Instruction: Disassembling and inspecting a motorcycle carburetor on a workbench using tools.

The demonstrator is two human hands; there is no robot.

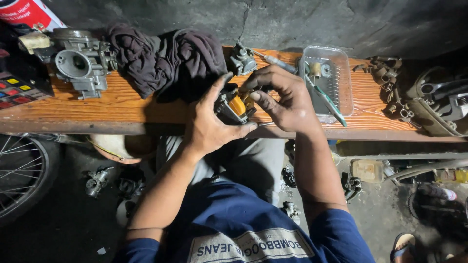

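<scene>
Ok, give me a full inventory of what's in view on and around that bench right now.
wooden bench: one, orange-brown, across the frame
carburettor: one, grey metal, bench left
cloth: one, dark, bench middle
small metal part: one, grey, behind the hands
plastic tray: one, clear, bench right, small parts and a green-handled tool inside
metal parts: several, dark, bench far right
wheel: one, spoked, floor left
small assembly: one, grey with orange piece, held in both hands
left hand: gripping the assembly
right hand: fingertips on the assembly
</scene>
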